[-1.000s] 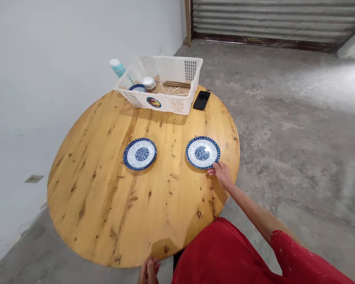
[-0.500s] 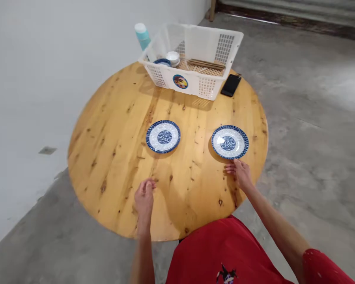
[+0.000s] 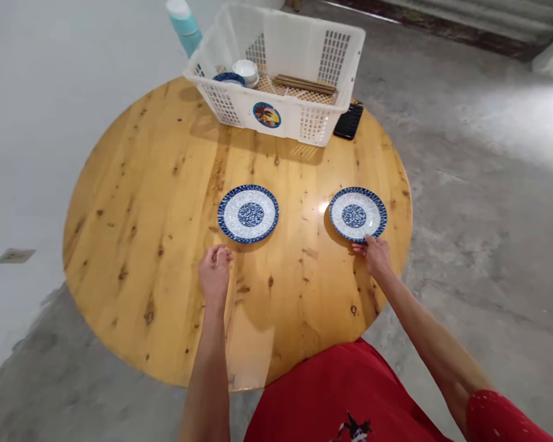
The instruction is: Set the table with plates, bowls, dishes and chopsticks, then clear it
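Two blue-and-white patterned plates lie on a round wooden table (image 3: pixel 133 202). My right hand (image 3: pixel 375 255) rests on the table with its fingertips touching the near rim of the right plate (image 3: pixel 357 213). My left hand (image 3: pixel 214 275) hovers a little short of the left plate (image 3: pixel 248 213), its fingers curled loosely inward and holding nothing.
A white plastic basket (image 3: pixel 281 116) stands at the table's far side with small bowls (image 3: pixel 245 69), a blue dish and wooden chopsticks (image 3: pixel 304 84) inside. A teal bottle (image 3: pixel 184 24) stands behind it and a black phone (image 3: pixel 348 121) lies beside it. Concrete floor surrounds the table.
My left hand has come up from the table's near edge towards the left plate. My right hand has stayed at the right plate's rim. The view has moved closer and tilted down.
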A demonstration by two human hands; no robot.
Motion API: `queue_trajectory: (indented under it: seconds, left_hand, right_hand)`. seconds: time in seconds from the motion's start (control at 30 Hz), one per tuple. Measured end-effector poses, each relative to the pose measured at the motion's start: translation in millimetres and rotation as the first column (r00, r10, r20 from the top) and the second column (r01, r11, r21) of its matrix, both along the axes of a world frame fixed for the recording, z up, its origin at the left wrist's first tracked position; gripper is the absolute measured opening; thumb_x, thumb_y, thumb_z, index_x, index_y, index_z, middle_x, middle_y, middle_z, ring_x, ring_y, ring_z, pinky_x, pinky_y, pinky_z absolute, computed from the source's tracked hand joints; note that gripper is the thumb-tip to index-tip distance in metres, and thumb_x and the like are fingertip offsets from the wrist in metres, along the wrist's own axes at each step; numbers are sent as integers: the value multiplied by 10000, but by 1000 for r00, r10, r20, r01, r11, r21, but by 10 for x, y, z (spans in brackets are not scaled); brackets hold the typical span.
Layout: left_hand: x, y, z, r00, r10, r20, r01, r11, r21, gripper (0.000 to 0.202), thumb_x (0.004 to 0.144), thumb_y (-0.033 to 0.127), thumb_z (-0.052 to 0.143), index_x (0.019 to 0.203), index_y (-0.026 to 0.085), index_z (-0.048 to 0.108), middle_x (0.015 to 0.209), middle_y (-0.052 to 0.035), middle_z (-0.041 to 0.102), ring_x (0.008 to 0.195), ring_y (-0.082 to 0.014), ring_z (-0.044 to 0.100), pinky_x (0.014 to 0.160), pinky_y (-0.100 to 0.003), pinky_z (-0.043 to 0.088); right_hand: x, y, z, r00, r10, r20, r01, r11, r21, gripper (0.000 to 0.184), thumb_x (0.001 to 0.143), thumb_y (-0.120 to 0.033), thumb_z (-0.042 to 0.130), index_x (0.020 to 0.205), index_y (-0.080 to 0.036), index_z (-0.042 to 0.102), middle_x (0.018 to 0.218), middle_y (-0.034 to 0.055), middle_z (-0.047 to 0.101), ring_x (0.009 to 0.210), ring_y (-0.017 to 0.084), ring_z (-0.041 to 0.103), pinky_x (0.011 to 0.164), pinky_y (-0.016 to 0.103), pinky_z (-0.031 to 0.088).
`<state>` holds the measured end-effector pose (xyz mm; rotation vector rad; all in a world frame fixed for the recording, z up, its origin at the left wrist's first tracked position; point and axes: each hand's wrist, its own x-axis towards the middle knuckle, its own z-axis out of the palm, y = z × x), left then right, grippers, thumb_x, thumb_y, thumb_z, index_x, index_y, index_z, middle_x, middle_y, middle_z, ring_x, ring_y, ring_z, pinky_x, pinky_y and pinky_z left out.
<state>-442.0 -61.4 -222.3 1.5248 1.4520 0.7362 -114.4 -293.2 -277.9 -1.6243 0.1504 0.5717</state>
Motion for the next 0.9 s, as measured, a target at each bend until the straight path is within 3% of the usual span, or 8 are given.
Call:
queue_trajectory:
  seconds: [0.2,0.4,0.57,0.67,0.73,0.9]
  left_hand:
    - [93,434,-76,997,-23,-74,32,992,122,276,837,318,459,959,148,639,866,-59,707,712,-157,658,650,-248,487]
    - [237,707,-70,948,-31,-315,77,988,134,306,857,360,464,972,148,652,783,-56,704,755,-193,653,759,-298,481]
    - [358,847,-12,874,26,-485,42,991,128,280,830,404,564,954,168,648,847,-83,706,859,-266,655,876,-401,467]
    - [384,891,-9,848,11,-529,51,993,102,236,808,389,599,904,177,638,864,-88,700,887,-290,653,880,-414,466]
    - [386,903,-13,836,1,-549,66,992,103,193,795,367,605,860,186,628,850,-85,698,882,-293,651,866,-408,470]
    - [383,912,-20,800,-35,-599,109,990,88,142,772,344,610,808,209,591,793,-97,685,858,-322,647,826,-434,480]
  right_hand:
    - [-76,38,17,1000,-26,-6,26,1000,-18,126,802,-231,630,755,-189,521,569,1,655,465,131,648,448,209,570]
    - [-156,96,106,998,-33,-59,31,999,-33,102,829,-191,595,750,-187,532,596,19,670,508,137,667,468,211,577]
    - [-337,75,186,998,26,-52,-28,999,-40,205,878,-337,607,759,-176,565,648,67,705,521,143,671,485,222,576]
    - [-538,146,241,989,140,-53,-143,988,-56,303,850,-452,652,777,-167,583,670,89,716,528,157,675,477,236,567]
    - [-657,291,279,964,264,-39,-267,960,-81,298,821,-444,682,801,-157,603,677,85,717,523,154,668,465,228,544]
    - [-815,1019,383,842,537,55,-523,836,-166,198,834,-351,623,845,-155,648,680,56,696,532,155,649,479,235,496]
